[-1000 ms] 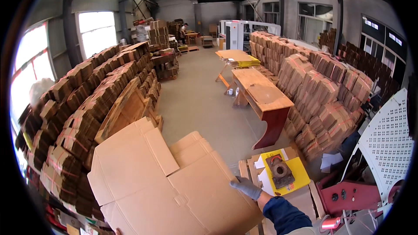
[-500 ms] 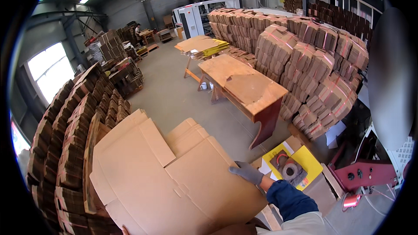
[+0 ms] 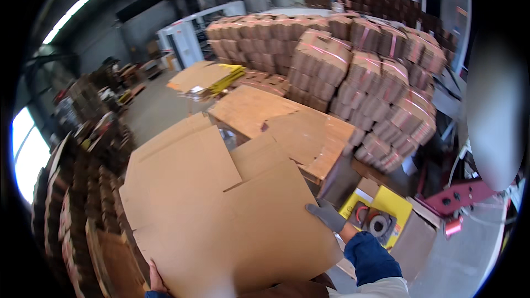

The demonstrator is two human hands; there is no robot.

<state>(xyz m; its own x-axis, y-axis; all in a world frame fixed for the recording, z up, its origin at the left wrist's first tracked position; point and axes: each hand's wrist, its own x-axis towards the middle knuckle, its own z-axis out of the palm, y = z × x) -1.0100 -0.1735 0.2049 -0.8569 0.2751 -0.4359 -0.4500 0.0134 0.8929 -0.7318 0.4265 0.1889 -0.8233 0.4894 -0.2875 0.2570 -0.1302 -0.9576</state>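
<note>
The left hand grips the cardboard at its lower left edge; the gloved right hand grips its right edge; it spreads between them.

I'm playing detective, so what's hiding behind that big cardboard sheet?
Beyond the cardboard sheet, a wooden table and grey floor show. The sheet covers part of the table and anything else directly behind it, so that can't be seen.

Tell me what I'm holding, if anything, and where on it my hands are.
A flat brown cardboard sheet: the left hand holds its lower-left edge, the gloved right hand its right edge.
</note>
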